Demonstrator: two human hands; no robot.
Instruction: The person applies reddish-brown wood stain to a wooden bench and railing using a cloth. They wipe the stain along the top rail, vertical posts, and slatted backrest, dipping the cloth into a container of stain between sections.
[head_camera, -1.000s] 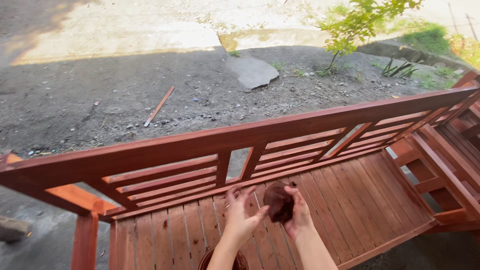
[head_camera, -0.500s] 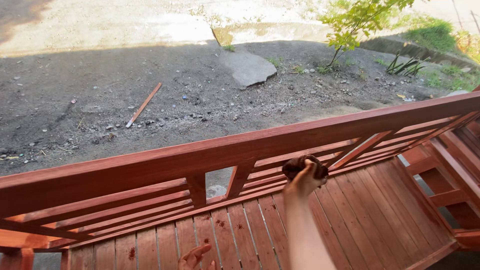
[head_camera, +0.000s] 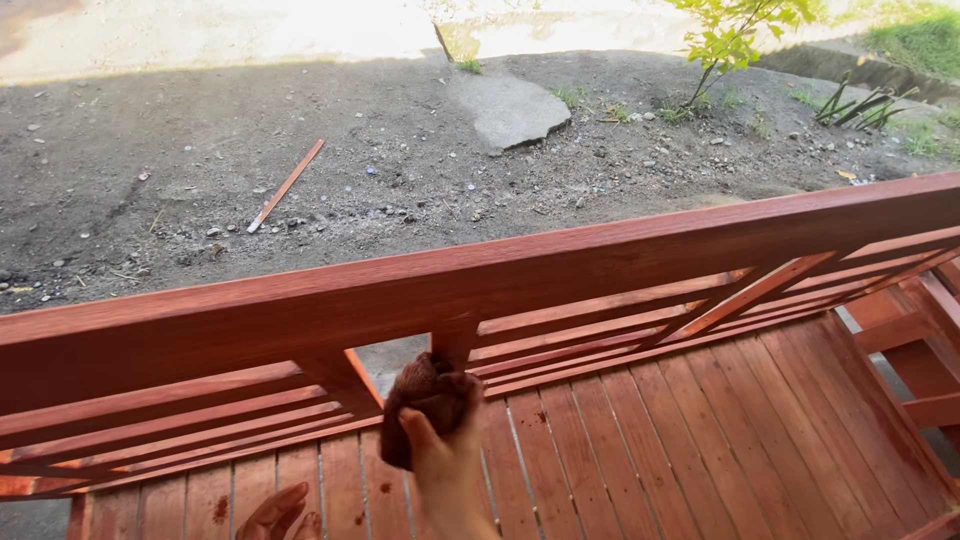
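My right hand (head_camera: 450, 465) is shut on a dark brown stained rag (head_camera: 425, 400). The rag is bunched up and pressed against the foot of a short upright post (head_camera: 455, 345) under the reddish-brown top rail (head_camera: 500, 285) of a wooden railing. My left hand (head_camera: 275, 515) shows only as stained fingers at the bottom edge, above the deck boards (head_camera: 620, 450). Its grip is cut off by the frame.
Horizontal slats (head_camera: 180, 420) and a slanted brace (head_camera: 750, 295) fill the railing below the rail. More red woodwork (head_camera: 920, 340) stands at the right. Beyond lie bare dirt, a loose wooden stick (head_camera: 285, 185), a flat stone (head_camera: 510, 110) and a small shrub (head_camera: 730, 40).
My right hand has brought the rag down and to the left, from near the slanted brace to the short post. My left hand has come back into view at the bottom.
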